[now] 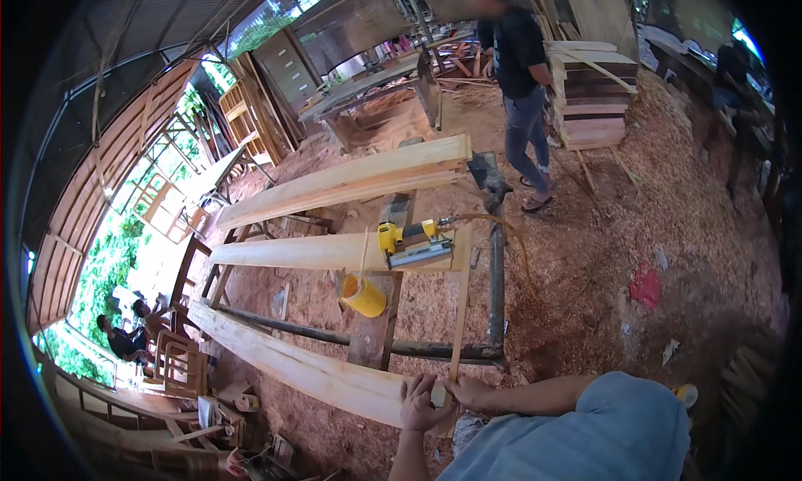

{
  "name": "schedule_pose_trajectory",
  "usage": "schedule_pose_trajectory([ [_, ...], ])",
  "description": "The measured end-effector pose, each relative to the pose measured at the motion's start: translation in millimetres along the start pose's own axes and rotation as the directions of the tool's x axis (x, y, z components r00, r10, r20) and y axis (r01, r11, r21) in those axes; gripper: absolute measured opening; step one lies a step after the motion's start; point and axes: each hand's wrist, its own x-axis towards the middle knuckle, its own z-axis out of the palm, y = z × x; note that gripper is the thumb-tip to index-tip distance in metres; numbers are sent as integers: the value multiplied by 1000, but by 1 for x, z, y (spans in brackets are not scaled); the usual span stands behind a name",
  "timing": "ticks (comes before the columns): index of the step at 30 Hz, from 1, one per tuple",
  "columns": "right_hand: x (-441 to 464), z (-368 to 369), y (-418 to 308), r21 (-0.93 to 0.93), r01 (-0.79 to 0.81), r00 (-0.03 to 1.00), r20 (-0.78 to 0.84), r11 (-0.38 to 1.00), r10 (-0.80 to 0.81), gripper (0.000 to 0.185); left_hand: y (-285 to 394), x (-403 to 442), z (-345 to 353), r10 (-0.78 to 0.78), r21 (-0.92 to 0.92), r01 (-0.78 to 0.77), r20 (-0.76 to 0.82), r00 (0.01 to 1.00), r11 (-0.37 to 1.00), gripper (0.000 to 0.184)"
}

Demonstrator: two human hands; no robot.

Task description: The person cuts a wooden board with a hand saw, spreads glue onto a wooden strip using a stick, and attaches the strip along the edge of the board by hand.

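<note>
My left hand rests on the end of the nearest wooden plank, its fingers extended and thumb apart. Just beside it, my right hand closes around a thin wooden strip that runs across the plank ends. Part of this grip is hidden by the fingers. On the middle plank lies a yellow and black nail gun with an orange air hose. A yellow container with a stick in it stands on a support board between the planks.
Dark rails frame the planks, and a further plank pair lies beyond. A person stands near stacked boards. Wood shavings cover the floor, with a red scrap on it. More people sit at the far left and right.
</note>
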Motion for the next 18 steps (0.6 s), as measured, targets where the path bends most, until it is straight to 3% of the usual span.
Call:
schedule_pose_trajectory([
  [2,2,3,7,20,-35,999,2,999,35,57,-2,0,-2,0,12,0,3,1000,1000,46],
  [4,0,4,12,-20,149,989,29,989,-148,55,-3,1,-4,13,13,-13,43,999,1000,47],
  [8,-30,-12,-24,-11,102,993,60,995,-101,55,3,4,-7,-15,-4,15,36,999,1000,49],
  [10,-28,-10,-22,28,132,990,47,991,-133,53,5,7,-7,-17,-30,16,-11,1000,999,53],
  [12,-14,-4,-6,36,154,987,51,987,-155,47,5,7,-10,-43,-8,44,41,998,999,64],
  [14,-2,2,4,-53,231,973,-13,971,-232,47,3,6,-8,-13,41,12,40,999,999,72],
  [16,-5,-1,-1,-180,100,993,-51,979,-111,54,10,9,-17,-59,4,59,74,995,998,64],
  [18,18,4,27,-133,72,993,-83,989,-83,63,5,7,-9,-56,-19,57,28,998,998,65],
])
